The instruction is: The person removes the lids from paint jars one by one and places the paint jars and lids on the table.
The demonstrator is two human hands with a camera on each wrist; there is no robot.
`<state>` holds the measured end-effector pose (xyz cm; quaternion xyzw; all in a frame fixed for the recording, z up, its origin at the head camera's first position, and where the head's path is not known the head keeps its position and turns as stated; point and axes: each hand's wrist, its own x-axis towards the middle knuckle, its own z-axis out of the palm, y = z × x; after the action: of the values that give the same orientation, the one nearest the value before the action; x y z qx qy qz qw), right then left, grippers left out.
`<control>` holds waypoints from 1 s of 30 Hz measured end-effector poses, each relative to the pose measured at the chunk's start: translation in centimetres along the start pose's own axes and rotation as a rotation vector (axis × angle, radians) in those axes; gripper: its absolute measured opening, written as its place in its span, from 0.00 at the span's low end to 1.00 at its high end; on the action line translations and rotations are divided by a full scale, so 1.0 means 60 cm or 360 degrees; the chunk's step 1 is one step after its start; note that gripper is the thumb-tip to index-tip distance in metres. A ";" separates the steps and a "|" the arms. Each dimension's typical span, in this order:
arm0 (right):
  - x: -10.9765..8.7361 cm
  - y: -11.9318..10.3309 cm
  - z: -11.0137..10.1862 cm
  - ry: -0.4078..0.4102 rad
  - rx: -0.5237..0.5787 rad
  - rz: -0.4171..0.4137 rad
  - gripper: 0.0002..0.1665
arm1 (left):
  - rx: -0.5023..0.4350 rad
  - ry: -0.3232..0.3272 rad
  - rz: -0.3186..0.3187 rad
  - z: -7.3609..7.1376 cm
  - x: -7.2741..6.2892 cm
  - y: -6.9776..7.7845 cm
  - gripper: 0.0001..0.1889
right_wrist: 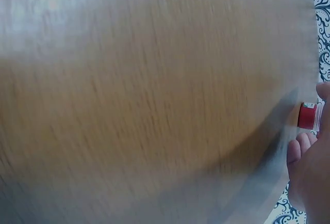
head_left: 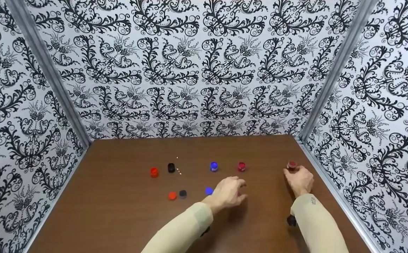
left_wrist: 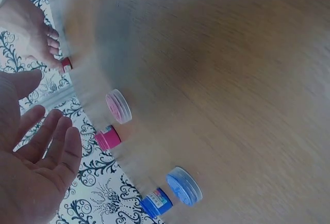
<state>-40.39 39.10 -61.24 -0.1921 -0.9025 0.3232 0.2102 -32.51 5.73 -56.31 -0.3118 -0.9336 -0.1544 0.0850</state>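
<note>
At the table's right side, my right hand (head_left: 299, 180) grips a small dark red paint jar (head_left: 291, 164) between thumb and fingers. The right wrist view shows this jar with a label and a clear upper part. My left hand (head_left: 228, 192) hovers over the table with fingers spread and loosely bent, holding nothing. Below it lies a pink lid (left_wrist: 118, 106), hidden in the head view. Beyond that hand stand an open crimson jar (head_left: 241, 167) and an open blue jar (head_left: 213, 167). A blue lid (head_left: 209, 190) lies beside the left wrist.
Farther left stand an orange-red jar (head_left: 154, 172) and a black jar (head_left: 171, 167), with small whitish specks (head_left: 179, 171) near the black one. Their orange-red lid (head_left: 172, 196) and black lid (head_left: 182, 193) lie closer. Patterned walls enclose the brown table (head_left: 119, 211).
</note>
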 end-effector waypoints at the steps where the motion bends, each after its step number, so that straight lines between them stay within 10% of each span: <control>1: 0.003 0.001 0.000 -0.0015 -0.0005 -0.0003 0.29 | 0.0012 -0.0006 0.0008 0.001 0.001 0.002 0.20; 30: 0.057 0.004 0.021 -0.0138 0.0007 0.0103 0.38 | 0.0303 -0.0153 0.0276 0.024 0.008 0.066 0.21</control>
<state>-43.85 40.26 -61.42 -0.2064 -0.9034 0.3398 0.1607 -30.57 9.51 -56.60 -0.3890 -0.9166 -0.0420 0.0826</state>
